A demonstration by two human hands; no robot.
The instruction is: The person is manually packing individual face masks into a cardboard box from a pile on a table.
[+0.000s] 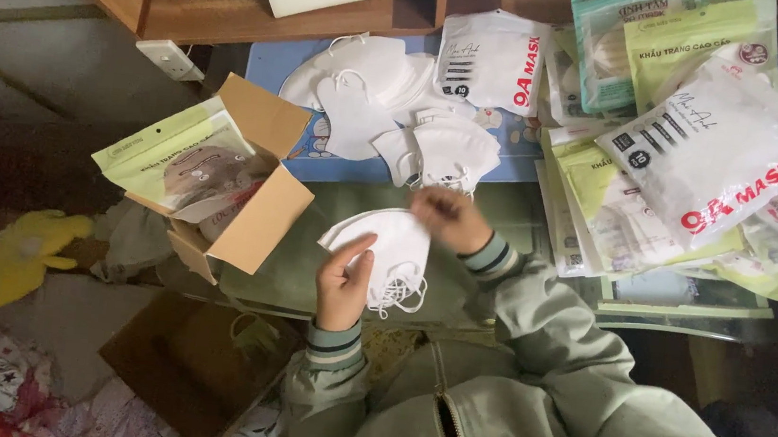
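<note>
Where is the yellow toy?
In the head view, the yellow toy lies far left on the floor, left of the open cardboard box and well away from both hands, which hold a white mask.

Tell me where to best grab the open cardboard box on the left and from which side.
Grip the box by its right flap, the broad stiff panel that juts out free toward the left hand. Come from the right, probably with that hand, thumb on top. The packets stick out of the opening on its left, so a grip from that side would likely crush them.
</note>
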